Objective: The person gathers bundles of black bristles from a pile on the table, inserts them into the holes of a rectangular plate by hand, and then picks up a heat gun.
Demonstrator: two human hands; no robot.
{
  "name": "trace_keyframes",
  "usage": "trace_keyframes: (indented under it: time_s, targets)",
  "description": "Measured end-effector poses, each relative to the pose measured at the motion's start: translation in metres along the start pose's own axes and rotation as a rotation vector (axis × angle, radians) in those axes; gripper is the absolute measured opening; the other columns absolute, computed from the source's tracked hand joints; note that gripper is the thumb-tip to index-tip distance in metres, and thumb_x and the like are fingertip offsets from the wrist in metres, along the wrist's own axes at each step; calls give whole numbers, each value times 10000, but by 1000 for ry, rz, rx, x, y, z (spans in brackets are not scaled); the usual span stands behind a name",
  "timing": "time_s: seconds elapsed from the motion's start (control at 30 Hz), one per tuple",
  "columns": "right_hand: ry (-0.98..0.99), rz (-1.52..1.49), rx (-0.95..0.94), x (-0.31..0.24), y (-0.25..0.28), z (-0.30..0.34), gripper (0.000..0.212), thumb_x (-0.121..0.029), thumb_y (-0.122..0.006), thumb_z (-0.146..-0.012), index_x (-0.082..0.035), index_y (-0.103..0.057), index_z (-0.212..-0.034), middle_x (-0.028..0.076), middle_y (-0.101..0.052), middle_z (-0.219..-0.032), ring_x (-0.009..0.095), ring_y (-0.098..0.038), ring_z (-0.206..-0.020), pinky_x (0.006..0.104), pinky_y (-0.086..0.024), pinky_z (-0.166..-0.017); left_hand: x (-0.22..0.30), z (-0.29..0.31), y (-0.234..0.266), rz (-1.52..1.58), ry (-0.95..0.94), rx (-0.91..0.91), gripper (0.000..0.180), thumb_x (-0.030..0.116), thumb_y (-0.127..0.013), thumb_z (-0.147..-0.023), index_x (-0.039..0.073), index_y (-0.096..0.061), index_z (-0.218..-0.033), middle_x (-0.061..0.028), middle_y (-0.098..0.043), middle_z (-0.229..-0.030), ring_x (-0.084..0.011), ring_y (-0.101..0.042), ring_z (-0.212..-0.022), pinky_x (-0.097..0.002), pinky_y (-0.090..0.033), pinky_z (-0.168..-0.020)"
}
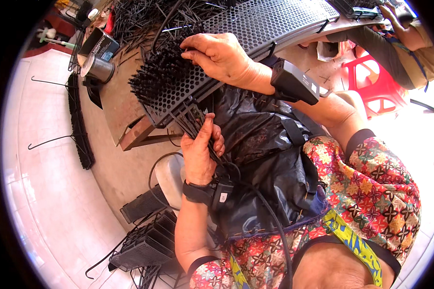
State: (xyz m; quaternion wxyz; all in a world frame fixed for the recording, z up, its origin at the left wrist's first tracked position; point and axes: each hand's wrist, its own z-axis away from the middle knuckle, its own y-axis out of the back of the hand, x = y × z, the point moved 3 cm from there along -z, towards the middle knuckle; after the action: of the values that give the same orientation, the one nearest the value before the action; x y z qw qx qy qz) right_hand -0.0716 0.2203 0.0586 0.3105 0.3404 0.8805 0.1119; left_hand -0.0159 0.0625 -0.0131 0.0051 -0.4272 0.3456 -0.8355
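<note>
A long black perforated panel [275, 23] lies along the bench, its near end sticking out past the edge. Black pin-like pieces [161, 72] stand packed close together in the holes of that end. My right hand [222, 57] is over these pins, thumb and fingers pinched at their edge; what is between the fingertips is too small to make out. Below the panel's near edge, my left hand [201, 150] is closed around a bundle of thin black strips [192, 123] that reach up to the panel's underside.
Loose black strips [140, 21] lie heaped behind the panel. A metal can [98, 68] and a dark box [99, 44] stand at the left. Black perforated trays [144, 241] are stacked lower left. A red plastic stool [373, 82] and another person [414, 48] are at the right.
</note>
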Motion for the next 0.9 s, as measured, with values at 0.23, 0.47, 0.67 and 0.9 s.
trace_keyframes:
  time_s: [0.23,0.47,0.67,0.9]
  targets:
    - [110,121,-211,-3,-10,-4,145,-44,-571,-717,-9,-559,-857,129,-586,-695,302,-584,-628,330,-485,-535,0,0,-1,-15,-6,-31,275,218,-556,-812,15,-493,-987,-11,-446,-636,-81,-376,-454,-200,-305,-404]
    - [87,380,-615,-11,-24,-5,218,-121,-543,-726,28,-530,-884,165,-545,-589,336,-560,-570,369,-457,-495,2,2,-1,3,-26,-71,272,190,-558,-805,6,-496,-995,-19,-444,-635,-87,-371,-448,-202,-293,-391]
    - [-370,-271,-577,-21,-9,15,325,-265,-603,-732,59,-581,-749,173,-553,-574,259,-567,-514,345,-436,-480,6,3,0,32,-53,-118,245,159,-563,-798,0,-498,-972,-37,-471,-633,-99,-405,-448,-206,-306,-380]
    - [-1010,-914,-653,-20,-24,36,155,-98,-598,-752,49,-581,-799,75,-575,-594,122,-575,-534,220,-453,-461,18,11,-2,125,-73,-201,222,145,-538,-800,-1,-484,-957,-61,-487,-637,-112,-423,-440,-212,-305,-364]
